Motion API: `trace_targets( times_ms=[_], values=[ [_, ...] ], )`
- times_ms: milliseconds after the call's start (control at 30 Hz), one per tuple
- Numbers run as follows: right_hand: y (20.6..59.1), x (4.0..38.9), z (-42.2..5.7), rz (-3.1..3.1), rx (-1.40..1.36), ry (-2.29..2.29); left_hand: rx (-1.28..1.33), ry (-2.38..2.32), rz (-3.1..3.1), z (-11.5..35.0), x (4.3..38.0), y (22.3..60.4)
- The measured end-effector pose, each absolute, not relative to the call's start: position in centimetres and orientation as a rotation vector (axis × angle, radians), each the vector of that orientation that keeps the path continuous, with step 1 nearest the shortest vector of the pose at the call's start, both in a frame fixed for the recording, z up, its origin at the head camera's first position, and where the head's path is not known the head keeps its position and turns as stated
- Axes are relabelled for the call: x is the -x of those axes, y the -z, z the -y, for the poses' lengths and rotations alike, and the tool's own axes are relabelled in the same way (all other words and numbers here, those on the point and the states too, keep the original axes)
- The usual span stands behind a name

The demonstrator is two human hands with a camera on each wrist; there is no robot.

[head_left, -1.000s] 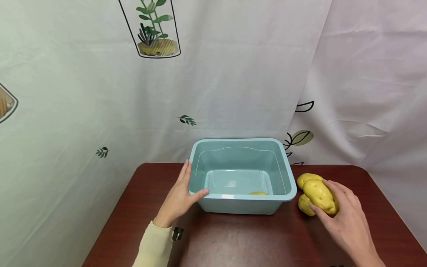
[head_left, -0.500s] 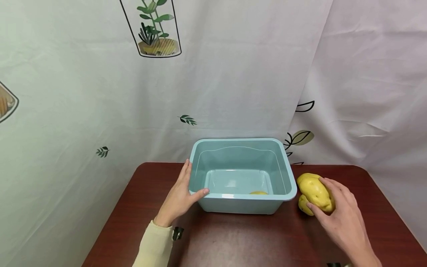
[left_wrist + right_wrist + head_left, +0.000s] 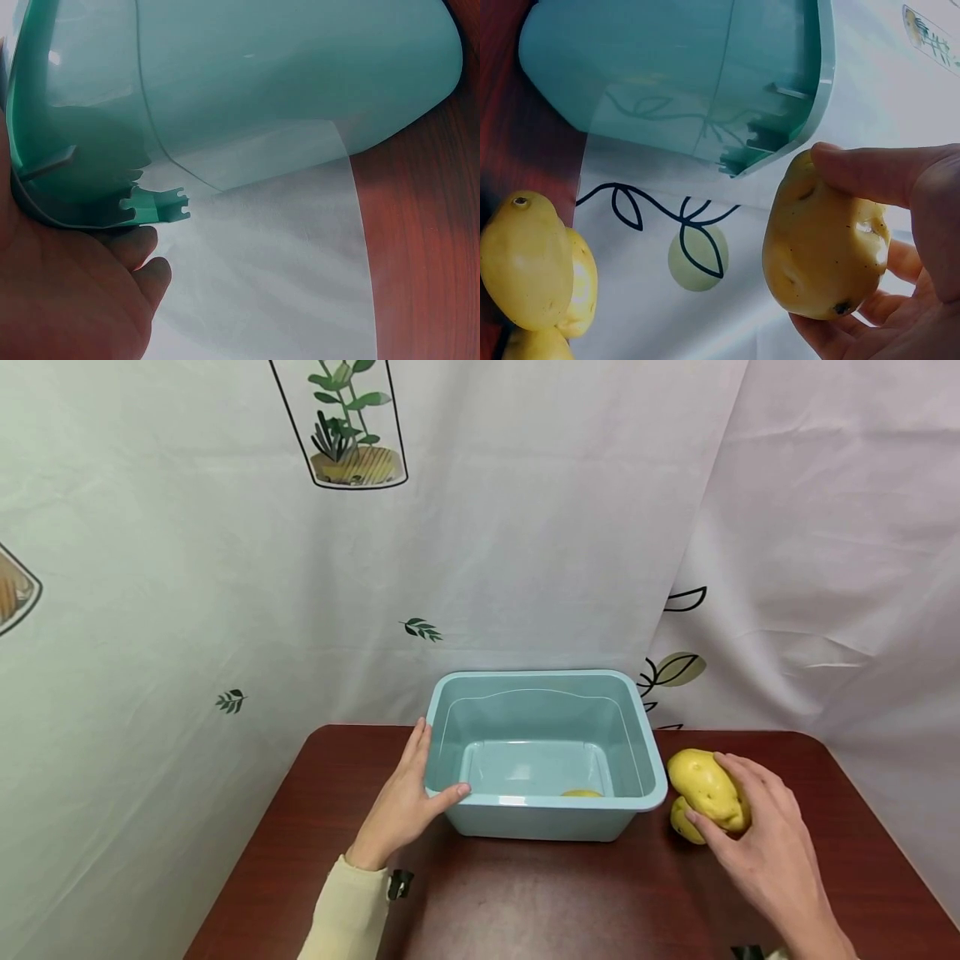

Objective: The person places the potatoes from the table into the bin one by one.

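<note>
My right hand (image 3: 776, 843) grips a yellow potato (image 3: 716, 792), thumb on one side and fingers on the other. In the right wrist view that potato (image 3: 825, 240) stands apart from the other potatoes (image 3: 526, 262), which lie bunched on the table. Seen from the head, it overlaps them beside a light blue plastic basin (image 3: 540, 802). One more potato (image 3: 582, 793) shows inside the basin, mostly hidden by the front wall. My left hand (image 3: 397, 810) rests against the basin's front left corner, thumb over the front rim and fingers extended along the left side.
The basin stands on a dark red-brown table (image 3: 525, 893), close to its back edge. Behind the table hangs a white cloth (image 3: 525, 552) printed with plants. A black clip-like piece (image 3: 400, 884) sits at the left sleeve.
My right hand has shifted slightly to the left with the potato, which now overlaps the back potato more. The left hand and the basin have stayed in place.
</note>
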State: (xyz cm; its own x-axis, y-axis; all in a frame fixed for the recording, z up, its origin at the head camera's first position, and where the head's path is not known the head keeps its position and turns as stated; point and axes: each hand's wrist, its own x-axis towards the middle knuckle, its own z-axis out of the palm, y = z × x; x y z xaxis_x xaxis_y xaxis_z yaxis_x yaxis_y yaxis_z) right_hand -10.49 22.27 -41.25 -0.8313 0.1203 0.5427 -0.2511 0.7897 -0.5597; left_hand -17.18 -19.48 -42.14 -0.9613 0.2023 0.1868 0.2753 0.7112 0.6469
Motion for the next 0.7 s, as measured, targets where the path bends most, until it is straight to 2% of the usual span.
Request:
trace_targets(
  times_ms=[700],
  values=[
    [40.73, 10.78, -21.51, 2.393, -0.118, -0.864, 0.398, 1.049, 2.806, 19.47, 17.24, 42.34]
  ],
)
